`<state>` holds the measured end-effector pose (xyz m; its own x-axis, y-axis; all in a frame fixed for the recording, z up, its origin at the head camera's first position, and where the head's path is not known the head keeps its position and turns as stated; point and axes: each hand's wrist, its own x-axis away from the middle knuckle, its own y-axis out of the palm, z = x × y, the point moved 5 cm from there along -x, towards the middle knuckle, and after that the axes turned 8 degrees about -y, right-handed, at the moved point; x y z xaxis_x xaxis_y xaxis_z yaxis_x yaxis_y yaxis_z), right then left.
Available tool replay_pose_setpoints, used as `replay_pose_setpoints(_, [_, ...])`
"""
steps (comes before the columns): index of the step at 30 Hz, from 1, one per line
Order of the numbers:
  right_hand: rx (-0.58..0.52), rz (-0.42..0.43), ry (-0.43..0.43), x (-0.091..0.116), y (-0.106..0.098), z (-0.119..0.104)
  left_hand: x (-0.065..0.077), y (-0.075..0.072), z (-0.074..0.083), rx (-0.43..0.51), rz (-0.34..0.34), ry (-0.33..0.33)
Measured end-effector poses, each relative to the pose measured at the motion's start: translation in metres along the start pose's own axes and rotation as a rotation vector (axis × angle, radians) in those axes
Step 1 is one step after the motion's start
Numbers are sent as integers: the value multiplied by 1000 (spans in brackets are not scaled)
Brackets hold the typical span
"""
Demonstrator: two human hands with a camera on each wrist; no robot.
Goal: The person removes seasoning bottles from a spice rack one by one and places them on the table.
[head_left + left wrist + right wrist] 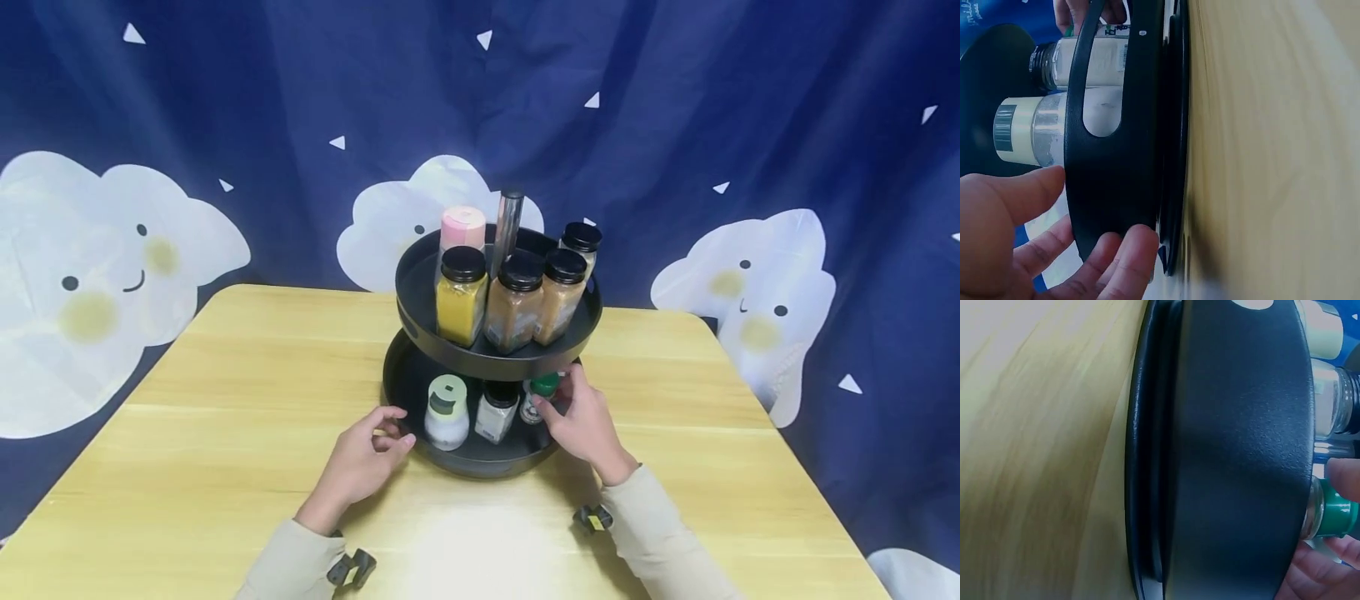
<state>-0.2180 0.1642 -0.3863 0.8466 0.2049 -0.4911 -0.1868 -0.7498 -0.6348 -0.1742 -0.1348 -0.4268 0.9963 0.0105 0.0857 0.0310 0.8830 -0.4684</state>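
A black two-tier round tray (487, 468) stands mid-table. My left hand (363, 454) holds the lower tier's left rim, thumb at the edge and fingertips (1140, 240) against the outer wall. At the lower tier's right, my right hand (588, 421) grips a small green-capped jar (1337, 509) between thumb and fingers, just inside the rim. Beside it on that tier are a black-lidded jar of white contents (495, 417) and a shaker with a pale green cap (447, 417). The upper tier overhangs the green-capped jar in the head view.
Several bottles stand on the upper tier, including a yellow spice jar (461, 308), a brown spice jar (513, 312), a pink-capped bottle (463, 223) and a tall dark cylinder (507, 225). The wooden table (225, 467) reaches a blue cloud-patterned curtain (300, 100).
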Motion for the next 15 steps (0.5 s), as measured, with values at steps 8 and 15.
replay_pose_setpoints(8, [0, -8, 9, 0, 4, 4, -1, 3, -1, -49, 1, 9])
replay_pose_setpoints(15, [-15, 12, -28, -3, 4, 5, -3, 3, 0, -63, 16, 20])
